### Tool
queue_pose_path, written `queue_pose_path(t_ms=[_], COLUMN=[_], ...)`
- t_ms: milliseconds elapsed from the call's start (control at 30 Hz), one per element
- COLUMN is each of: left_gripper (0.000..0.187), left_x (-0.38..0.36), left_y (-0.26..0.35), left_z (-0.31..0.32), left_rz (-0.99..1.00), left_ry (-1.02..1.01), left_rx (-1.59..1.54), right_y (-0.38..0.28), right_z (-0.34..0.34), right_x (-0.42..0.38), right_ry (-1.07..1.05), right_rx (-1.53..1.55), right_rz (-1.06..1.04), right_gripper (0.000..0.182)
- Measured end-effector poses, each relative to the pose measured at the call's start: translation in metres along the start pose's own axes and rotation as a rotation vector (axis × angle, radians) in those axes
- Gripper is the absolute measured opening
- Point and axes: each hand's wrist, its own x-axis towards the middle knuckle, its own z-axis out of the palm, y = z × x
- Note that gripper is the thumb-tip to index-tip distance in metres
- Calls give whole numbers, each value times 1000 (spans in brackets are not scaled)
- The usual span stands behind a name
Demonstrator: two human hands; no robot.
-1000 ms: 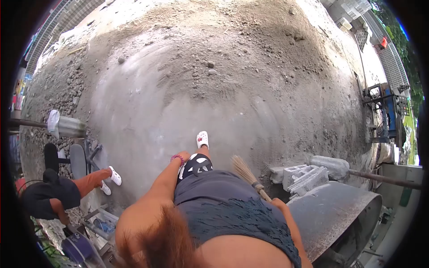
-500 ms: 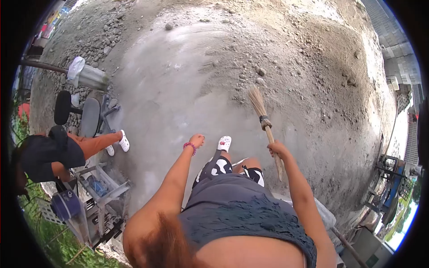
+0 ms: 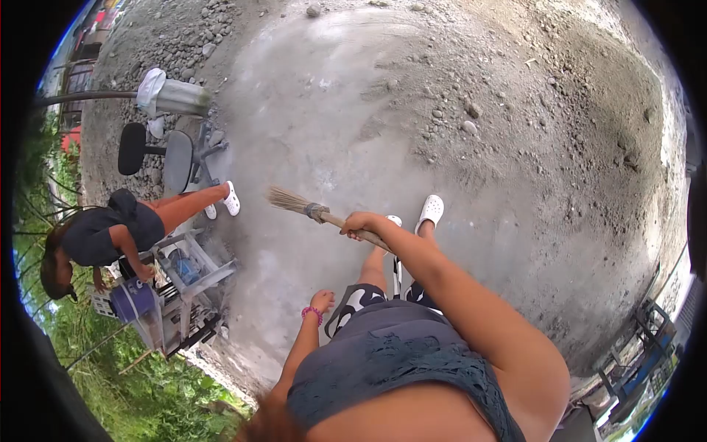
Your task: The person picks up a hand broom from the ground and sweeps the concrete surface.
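Observation:
My right hand [image 3: 361, 225] is wrapped around the wooden handle of a stick broom [image 3: 317, 212]. Its bristles point left, bound by a dark band, and hang over the dusty concrete floor [image 3: 294, 132]. The handle's rear end passes behind my forearm. Lower down, at my left side, is my left hand [image 3: 322, 300], with a pink beaded bracelet on the wrist. Its fingers are loosely bent and hold nothing. My feet in white clogs [image 3: 430, 211] stand just beyond the broom handle.
A person [image 3: 110, 232] leans over a blue container [image 3: 134, 299] beside a wooden frame [image 3: 206, 280] at the left. An office chair [image 3: 178, 162] and a column-shaped post base [image 3: 180, 97] stand farther up. Loose stones [image 3: 471, 110] and soil lie to the upper right.
My right hand has swung the broom from the right across to the left in front of me. My left hand has drawn back toward my body, and my feet have shifted right.

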Motion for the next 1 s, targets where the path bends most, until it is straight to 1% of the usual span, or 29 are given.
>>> queue_pose_path(t_ms=[33, 100, 133, 167, 200, 233, 267, 300, 367, 467, 500, 567, 600, 633, 700, 733, 767, 800, 867, 900, 967, 1000], left_gripper=[23, 24, 24, 23, 22, 21, 20, 19, 18, 18, 18, 17, 18, 18, 18, 19, 19, 20, 20, 21, 21, 21], left_x=[-3, -8, -16, -18, -14, -10, -5, -4, -14, -23, -23, -23, -19, -11, 4, 10, 11, 9, 5, 4, -3, -4], left_y=[-1, 8, 26, 43, 56, 68, 84, 101, 141, 180, 186, 185, 180, 170, 146, 132, 121, 112, 98, 97, 102, 105], left_z=[6, 20, 26, 32, 36, 39, 42, 45, 47, 48, 49, 47, 46, 46, 46, 45, 44, 43, 38, 35, 34, 34], left_rz=[-19, 2, 22, 46, 136, 227, 304, 383, 497, 549, 556, 548, 507, 465, 371, 319, 262, 216, 116, 124, 145, 171], left_ry=[-26, -38, -38, -41, -45, -47, -37, -27, -34, -50, -51, -52, -63, -76, -87, -82, -74, -82, -93, -70, -28, -19], left_rx=[42, 63, 84, 101, 95, 88, 81, 73, 56, 0, -10, -16, -10, -1, 48, 86, 123, 136, 169, 185, 204, 167], right_y=[4, 20, 35, 61, 82, 92, 88, 98, 99, 80, 70, 45, 36, 33, 37, 33, 31, 30, 24, 22, 19, 20], right_z=[-11, -60, -96, -136, -177, -211, -221, -246, -265, -247, -232, -174, -147, -130, -119, -114, -113, -114, -112, -116, -134, -142], right_x=[8, 11, 11, -2, -24, -57, -109, -132, -173, -183, -173, -149, -143, -139, -126, -120, -105, -86, -51, -41, -37, -34], right_ry=[8, 106, 182, 261, 289, 291, 439, 462, 563, 709, 707, 708, 699, 619, 362, 303, 222, 152, 82, 46, 101, 125], right_rx=[-46, 74, 192, 439, 701, 936, 971, 1020, 1040, 892, 870, 861, 857, 895, 894, 859, 797, 696, 520, 433, 390, 370], right_rz=[1, -4, 28, -122, -161, -104, -215, -225, -225, -343, -377, -426, -424, -382, -324, -255, -197, -139, -52, -10, 10, 26], right_gripper=[15, 14, 12, 11, 12, 12, 12, 12, 11, 13, 13, 16, 17, 18, 16, 15, 20, 16, 13, 11, 10, 9])
